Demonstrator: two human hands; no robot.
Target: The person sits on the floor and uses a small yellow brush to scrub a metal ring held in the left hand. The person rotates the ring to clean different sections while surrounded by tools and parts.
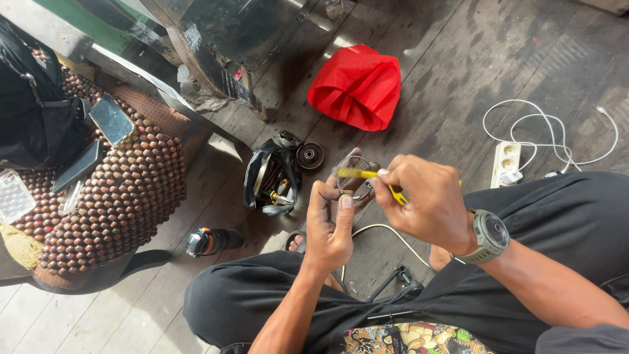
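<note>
Small round metal part [354,178], ring-shaped with a shiny rim, held up above the dark plank floor, pinched at its lower edge between fingers and partly hidden by them. Yellow-handled tool [367,176] lies roughly level across the ring's face, tip pointing left, its handle end buried in a fist.

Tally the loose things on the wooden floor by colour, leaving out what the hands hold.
Red: 1, the red bag
White: 2, the power strip and the white cable
Black: 2, the open tool pouch and the black bottle
Total: 5
</note>
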